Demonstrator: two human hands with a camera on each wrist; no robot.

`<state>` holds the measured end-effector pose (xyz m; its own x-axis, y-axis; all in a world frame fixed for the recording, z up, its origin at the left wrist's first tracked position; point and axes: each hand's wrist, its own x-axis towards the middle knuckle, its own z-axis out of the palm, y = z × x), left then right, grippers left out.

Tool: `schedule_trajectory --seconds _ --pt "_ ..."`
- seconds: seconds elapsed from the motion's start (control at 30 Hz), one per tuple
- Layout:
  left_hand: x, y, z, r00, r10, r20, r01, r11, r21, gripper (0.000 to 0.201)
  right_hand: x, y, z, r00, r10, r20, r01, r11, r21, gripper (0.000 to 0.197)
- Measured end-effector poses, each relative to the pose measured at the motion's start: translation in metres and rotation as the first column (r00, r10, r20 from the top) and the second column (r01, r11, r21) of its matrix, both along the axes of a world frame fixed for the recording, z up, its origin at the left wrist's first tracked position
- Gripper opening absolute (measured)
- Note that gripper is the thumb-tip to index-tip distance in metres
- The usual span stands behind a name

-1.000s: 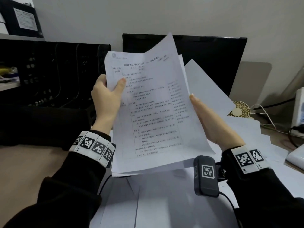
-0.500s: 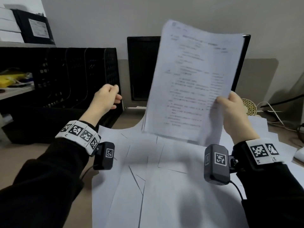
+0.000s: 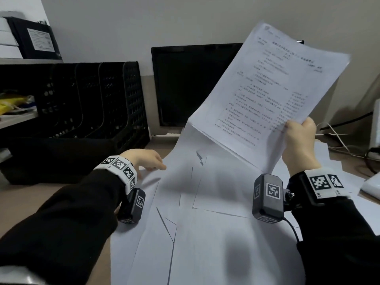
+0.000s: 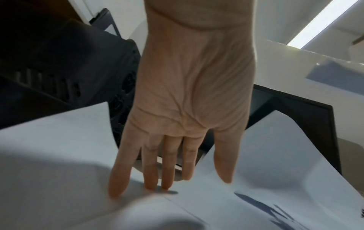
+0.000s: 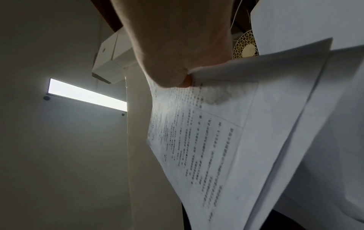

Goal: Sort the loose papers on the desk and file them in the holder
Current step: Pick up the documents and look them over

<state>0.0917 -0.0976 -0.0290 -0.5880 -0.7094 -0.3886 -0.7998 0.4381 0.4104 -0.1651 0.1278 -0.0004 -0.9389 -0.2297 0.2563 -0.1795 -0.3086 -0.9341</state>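
Note:
My right hand [image 3: 298, 138] grips a stack of printed papers [image 3: 265, 93] by its lower right corner and holds it up, tilted, above the desk; the thumb pinches the sheets [image 5: 216, 132] in the right wrist view. Several loose white sheets [image 3: 205, 223] lie overlapping on the desk below. My left hand [image 3: 147, 159] is low at the left edge of these sheets, fingers straight, fingertips [image 4: 151, 185] touching the paper [image 4: 49, 155]. The black mesh file holder [image 3: 102, 99] stands at the back left, just beyond the left hand.
A dark monitor [image 3: 193, 85] stands behind the papers. A shelf with a black binder [image 3: 35, 38] sits above the holder. Cables [image 3: 337, 138] and a white device [image 3: 372, 186] lie at the far right. Bare wooden desk [image 3: 26, 202] shows at the left.
My left hand let go of the stack and dropped onto the loose sheets on the desk. My right hand alone now holds the stack, swung up and to the right.

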Motion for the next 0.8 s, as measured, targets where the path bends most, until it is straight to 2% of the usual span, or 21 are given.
schedule_trajectory --seconds 0.1,0.2,0.27,0.3,0.33,0.4,0.47,0.53,0.6,0.67,0.8 --pt "-0.013 0.01 0.002 0.999 -0.036 0.01 0.035 0.999 0.041 0.043 -0.004 0.003 0.0 1.0 -0.005 0.01 0.005 1.0 0.008 0.04" --pt "-0.027 0.027 0.006 0.996 -0.091 -0.003 0.091 0.994 0.068 0.043 -0.001 0.004 0.001 0.999 0.052 0.013 -0.052 0.998 0.025 0.04" --pt "-0.032 0.036 0.011 0.99 -0.094 -0.106 0.103 0.991 0.081 0.048 0.003 0.003 0.001 0.995 0.103 0.002 -0.103 0.993 0.052 0.038" --pt "-0.033 0.039 0.015 0.971 -0.078 -0.227 0.102 0.99 0.096 0.05 0.006 0.001 0.001 0.991 0.134 -0.013 -0.133 0.989 0.064 0.038" --pt "-0.032 0.043 0.02 0.926 -0.043 -0.375 0.103 0.985 0.142 0.051 0.009 -0.001 0.002 0.985 0.169 -0.024 -0.166 0.983 0.079 0.038" --pt "-0.028 0.05 0.034 0.775 0.077 -0.627 0.156 0.938 0.309 0.065 0.015 -0.005 0.002 0.976 0.215 -0.033 -0.21 0.97 0.12 0.035" --pt "-0.019 0.058 0.049 0.653 0.175 -0.737 0.21 0.893 0.398 0.074 0.024 -0.012 0.002 0.967 0.251 -0.041 -0.241 0.957 0.164 0.035" --pt "-0.009 0.067 0.062 0.593 0.149 -0.791 0.234 0.908 0.346 0.055 0.036 -0.019 0.001 0.949 0.309 -0.057 -0.291 0.933 0.209 0.037" --pt "0.002 0.07 0.067 0.585 0.025 -0.811 0.191 0.967 0.168 0.031 0.052 -0.024 0.001 0.931 0.358 -0.072 -0.328 0.907 0.264 0.036" --pt "0.012 0.066 0.066 0.581 -0.05 -0.813 0.064 0.998 -0.015 0.022 0.064 -0.028 0.003 0.914 0.401 -0.063 -0.366 0.881 0.299 0.035" --pt "0.035 0.063 0.064 0.513 -0.026 -0.858 -0.039 0.998 -0.054 0.024 0.091 -0.02 0.014 0.853 0.521 -0.043 -0.467 0.796 0.385 0.037"
